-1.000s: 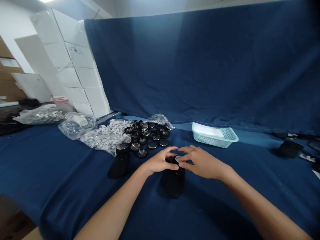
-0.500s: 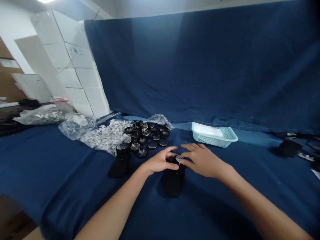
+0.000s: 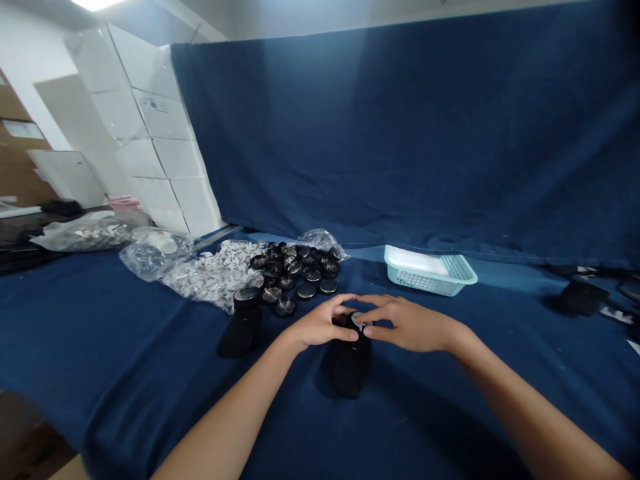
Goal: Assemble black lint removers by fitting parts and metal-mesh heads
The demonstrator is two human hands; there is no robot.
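A black canister-like object (image 3: 351, 367) stands in front of me, with a round opening at its top. My left hand (image 3: 323, 323) curves round the left side of its top, thumb in front and fingers behind. At the right side of the top is my right hand (image 3: 405, 322), its thumb and index fingertip at a small whitish piece (image 3: 359, 321) lying in the opening. Fingers partly hide the rim. A second black canister-like object (image 3: 243, 330), with a round shiny-edged top, stands to the left, apart from both hands.
Behind the hands lies a pile of round black caps (image 3: 306, 291), beside many small whitish pieces (image 3: 215, 270) on clear plastic. A light-blue basket (image 3: 425, 282) stands back right. Clear bags (image 3: 155, 253) lie at left, near stacked white boxes (image 3: 165, 157). A blue cloth covers the table.
The whitish piece has gone from between my right fingertips down into the canister's opening. My right hand has shifted slightly and its thumb is lower; my left hand stays put.
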